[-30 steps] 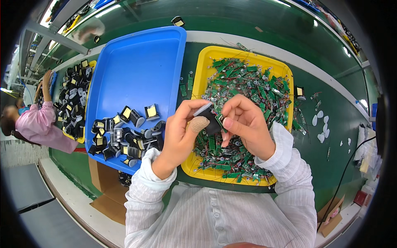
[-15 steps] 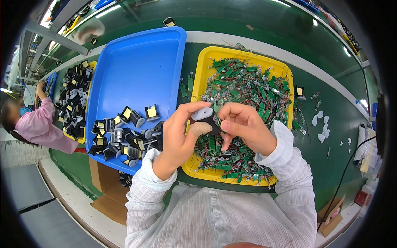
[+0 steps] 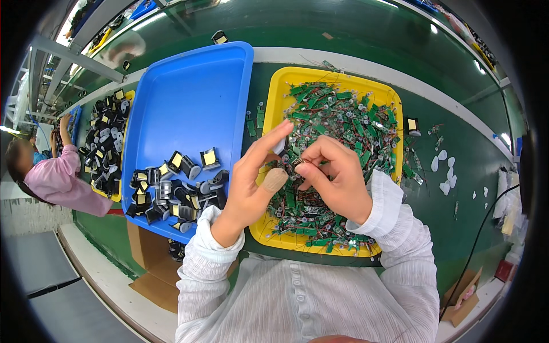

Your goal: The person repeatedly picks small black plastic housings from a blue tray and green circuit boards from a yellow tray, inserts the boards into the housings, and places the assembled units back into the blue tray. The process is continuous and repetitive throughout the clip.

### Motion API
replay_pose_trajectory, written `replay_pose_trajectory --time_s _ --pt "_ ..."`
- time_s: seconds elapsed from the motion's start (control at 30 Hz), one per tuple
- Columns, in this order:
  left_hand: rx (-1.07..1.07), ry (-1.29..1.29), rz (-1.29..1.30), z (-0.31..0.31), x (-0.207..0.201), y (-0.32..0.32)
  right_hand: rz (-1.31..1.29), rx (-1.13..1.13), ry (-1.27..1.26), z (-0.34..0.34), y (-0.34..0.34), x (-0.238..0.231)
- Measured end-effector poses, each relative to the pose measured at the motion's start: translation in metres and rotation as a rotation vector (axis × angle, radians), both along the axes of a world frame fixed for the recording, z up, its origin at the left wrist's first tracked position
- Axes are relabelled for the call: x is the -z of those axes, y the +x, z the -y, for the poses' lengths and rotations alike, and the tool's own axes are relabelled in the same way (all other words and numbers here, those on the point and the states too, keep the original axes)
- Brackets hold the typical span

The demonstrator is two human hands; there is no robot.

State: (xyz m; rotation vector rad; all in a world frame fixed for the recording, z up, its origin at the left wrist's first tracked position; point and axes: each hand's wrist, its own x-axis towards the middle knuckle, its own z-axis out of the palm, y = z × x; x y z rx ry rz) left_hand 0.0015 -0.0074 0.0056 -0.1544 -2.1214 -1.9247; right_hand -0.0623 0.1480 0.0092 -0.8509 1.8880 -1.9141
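Over the near left part of the yellow tray (image 3: pixel 278 86), my left hand (image 3: pixel 249 186) has its index finger stretched out and a tan covering on its thumb. Behind its fingers, a small black plastic housing with a grey end (image 3: pixel 281 146) shows only in part, held by that hand. My right hand (image 3: pixel 337 177) is closed in a pinch close to the housing, with a small circuit board (image 3: pixel 298 162) between thumb and index finger. Heaped under both hands are green circuit boards (image 3: pixel 360 123) with thin wires.
To the left, a blue tray (image 3: pixel 191 97) bears several black housings (image 3: pixel 183 163) with pale yellow pads. Past it stands another yellow tray (image 3: pixel 118 194) of housings, near a person in pink (image 3: pixel 57 177). White pieces (image 3: pixel 445 187) and a lone housing (image 3: pixel 413 126) lie at right.
The housing has turned and sunk behind my left fingers, so less of it shows. My left index finger has straightened. My right fingers have drawn in to a tighter pinch.
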Motion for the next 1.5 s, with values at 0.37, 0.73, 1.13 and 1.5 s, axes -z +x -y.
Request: replay_pose_trajectory --time_s 0.37,0.73,1.13,1.5 --pt "0.052 0.132 0.076 0.000 -0.005 0.001 -0.105 0.040 0.059 -0.002 0.002 -0.004" --pt "-0.055 -0.074 0.105 0.002 -0.017 0.008 0.047 -0.137 0.105 -0.006 -0.004 -0.019" --pt "-0.487 -1.262 0.547 0.079 -0.011 0.034 -0.456 0.211 0.533 -0.037 -0.075 -0.050" --pt "-0.503 -1.161 0.700 0.082 0.008 0.014 -0.803 0.251 1.206 -0.048 -0.285 0.044"
